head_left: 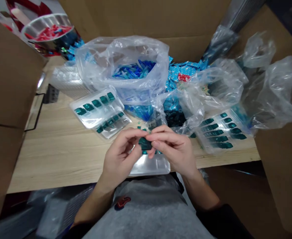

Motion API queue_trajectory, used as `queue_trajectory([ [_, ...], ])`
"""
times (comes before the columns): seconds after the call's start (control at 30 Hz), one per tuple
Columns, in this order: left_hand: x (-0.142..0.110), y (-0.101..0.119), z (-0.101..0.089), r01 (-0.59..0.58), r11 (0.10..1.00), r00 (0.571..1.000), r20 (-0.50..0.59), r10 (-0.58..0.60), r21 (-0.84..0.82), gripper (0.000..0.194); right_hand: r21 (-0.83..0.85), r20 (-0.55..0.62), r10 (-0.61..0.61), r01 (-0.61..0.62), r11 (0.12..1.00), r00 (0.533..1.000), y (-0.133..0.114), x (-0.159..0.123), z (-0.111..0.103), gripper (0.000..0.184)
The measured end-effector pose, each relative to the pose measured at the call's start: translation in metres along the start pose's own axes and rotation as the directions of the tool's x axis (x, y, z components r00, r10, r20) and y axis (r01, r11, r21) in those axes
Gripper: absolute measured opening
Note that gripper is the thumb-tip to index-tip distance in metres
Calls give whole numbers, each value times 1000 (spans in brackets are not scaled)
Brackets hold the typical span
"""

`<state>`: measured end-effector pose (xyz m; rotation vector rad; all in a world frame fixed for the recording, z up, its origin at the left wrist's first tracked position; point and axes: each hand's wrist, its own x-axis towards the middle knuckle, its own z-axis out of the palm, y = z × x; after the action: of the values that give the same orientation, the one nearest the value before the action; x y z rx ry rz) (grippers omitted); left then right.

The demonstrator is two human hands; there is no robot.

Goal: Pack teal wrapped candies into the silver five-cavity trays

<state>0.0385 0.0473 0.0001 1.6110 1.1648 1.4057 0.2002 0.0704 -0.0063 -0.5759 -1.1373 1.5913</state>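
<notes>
Both of my hands meet in the middle, close above the front of the table. Between the fingertips of my left hand [122,154] and my right hand [174,146] is a dark green false nail [145,143], glossy and partly covered by my fingers. Each hand is closed in a pinch on it. Under them lies a clear plastic tray [150,166] with a few green nails, mostly hidden by my hands. To the left, another open clear tray [92,121] carries green nails in rows. A similar tray [211,146] with green nails lies to the right.
Behind my hands stands a large clear bag [98,73] of blue pointed nails. Small blue packets [188,68] and an open bag [198,113] with dark pieces lie right of it. Stacked clear trays [68,79] and a bowl of red pieces [48,33] are left. Cardboard walls [146,20] enclose the table.
</notes>
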Motion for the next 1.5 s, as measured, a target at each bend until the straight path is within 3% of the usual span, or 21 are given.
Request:
queue_trajectory([
  [0.17, -7, -2, -1, -12, 1000, 999, -41, 11, -25, 24, -257, 109, -128, 152, 954, 986, -2, -8, 6, 38],
  [0.3, -12, -10, -7, -40, 999, 999, 17, 40, 0, 23, -462, 146, -219, 262, 847, 965, -1, -8, 5, 30],
  [0.47, -25, -17, -15, -228, 955, 973, 23, 228, 191, 21, -440, 173, -144, 208, 873, 974, 5, -5, 6, 21],
  [0.57, -27, -18, -23, -178, 933, 983, 10, 184, 312, 19, -472, 159, -137, 197, 860, 978, 11, -2, 7, 19],
  [0.63, -28, -21, -34, -79, 949, 982, -139, 127, 305, 17, -553, 153, -144, 205, 808, 978, 15, 3, 7, 20],
  [0.73, -33, -31, -55, 39, 981, 886, -460, 54, 190, 13, -694, 291, -81, 268, 668, 953, 20, 10, 5, 18],
  [0.8, -41, -38, -67, 117, 981, 843, -538, -14, 157, 12, -737, 429, 7, 346, 580, 903, 25, 15, 7, 15],
  [0.87, -49, -44, -75, 177, 969, 841, -538, -58, 172, 11, -762, 524, 106, 409, 503, 845, 29, 18, 12, 13],
  [1.0, -61, -51, -77, 199, 958, 877, -474, -79, 207, 12, -817, 574, 311, 504, 281, 757, 38, 15, 29, 23],
  [1.07, -63, -51, -77, 225, 953, 889, -443, -115, 203, 13, -816, 574, 327, 561, 144, 751, 42, 12, 38, 26],
  [1.13, -63, -47, -79, 246, 944, 902, -409, -139, 222, 13, -815, 564, 331, 576, 71, 757, 46, 10, 42, 26],
  [1.2, -61, -38, -81, 219, 928, 949, -286, -131, 302, 11, -829, 549, 347, 547, 114, 760, 47, 11, 40, 21],
  [1.27, -59, -25, -81, 128, 908, 991, -29, -127, 400, 8, -830, 556, 319, 494, 260, 767, 40, 15, 33, 16],
  [1.3, -58, -19, -80, 65, 900, 984, 124, -131, 431, 7, -819, 556, 267, 463, 339, 787, 34, 17, 27, 21],
  [1.37, -58, -11, -72, -57, 886, 909, 390, -145, 460, 13, -820, 470, 112, 387, 421, 875, 18, 23, 10, 34],
  [1.43, -57, -10, -61, -162, 859, 819, 552, -157, 485, 25, -900, 251, -57, 255, 353, 966, 4, 29, -14, 31],
  [1.5, -54, -15, -52, -243, 829, 754, 635, -165, 504, 36, -974, 43, -130, 71, 216, 991, -3, 36, -44, 23],
])
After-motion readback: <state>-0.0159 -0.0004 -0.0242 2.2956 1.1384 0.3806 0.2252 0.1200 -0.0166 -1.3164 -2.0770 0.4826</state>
